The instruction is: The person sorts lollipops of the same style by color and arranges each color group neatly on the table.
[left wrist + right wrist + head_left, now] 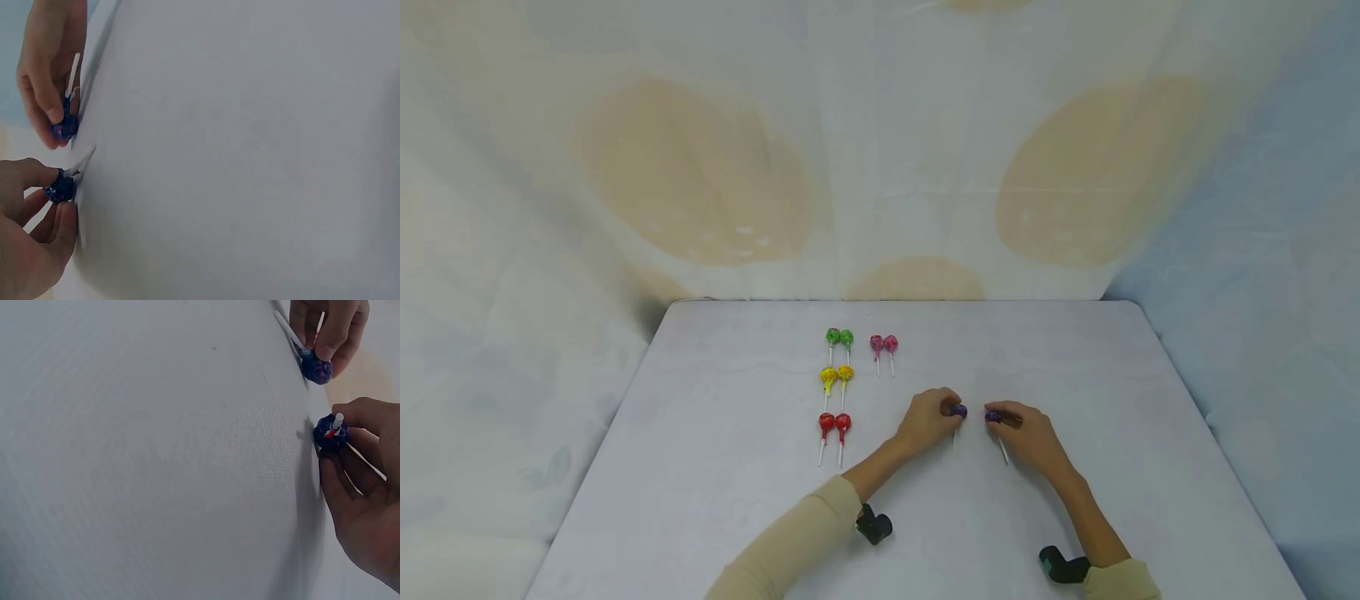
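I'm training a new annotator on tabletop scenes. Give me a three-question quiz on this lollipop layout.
1. How many lollipop pairs lie untouched on the table?
2. True or false: the left hand and right hand each hold a purple lollipop.
3. Which pair lies nearest the person in the left column: A green, B yellow, C red?

Key:
1. Four: green pair, yellow pair, red pair, pink pair.
2. True: left purple lollipop, right purple lollipop.
3. C.

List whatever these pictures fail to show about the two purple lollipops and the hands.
- Left purple lollipop: head view, left hand covers most of its stick.
- Right purple lollipop: right hand hides part of its stick.
- Wrapper print: too small, blurred in every view.
- Wrist views: the paired lollipops are out of frame.
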